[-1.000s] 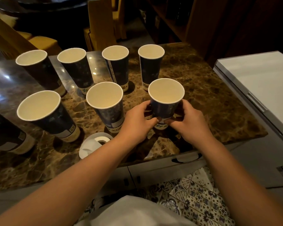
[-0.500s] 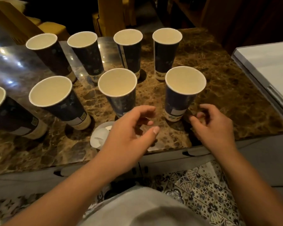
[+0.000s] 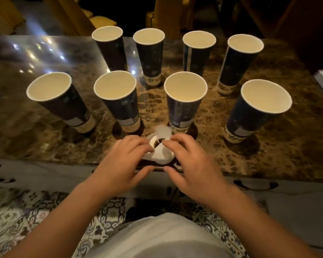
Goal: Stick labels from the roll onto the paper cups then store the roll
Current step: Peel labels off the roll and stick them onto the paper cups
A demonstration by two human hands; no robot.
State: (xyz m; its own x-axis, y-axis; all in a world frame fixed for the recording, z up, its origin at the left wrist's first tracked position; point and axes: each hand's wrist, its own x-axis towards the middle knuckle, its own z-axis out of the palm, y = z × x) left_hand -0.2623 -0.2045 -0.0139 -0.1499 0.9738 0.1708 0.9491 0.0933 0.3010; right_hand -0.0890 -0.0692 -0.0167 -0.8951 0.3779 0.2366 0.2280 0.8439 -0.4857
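1. Paper cups [image 3: 186, 101]: eight, dark blue, upright in two rows of four on the marble table [image 3: 35, 131]. Pale labels show low on the four near cups; their print is too small to read.
2. Label roll [image 3: 159, 150]: white, at the table's near edge, between both hands; its raised strip is blurred.
3. Left hand [image 3: 125, 164]: fingers curled, pinching the roll's left side.
4. Right hand [image 3: 192, 164]: fingers curled, pinching the roll's right side.
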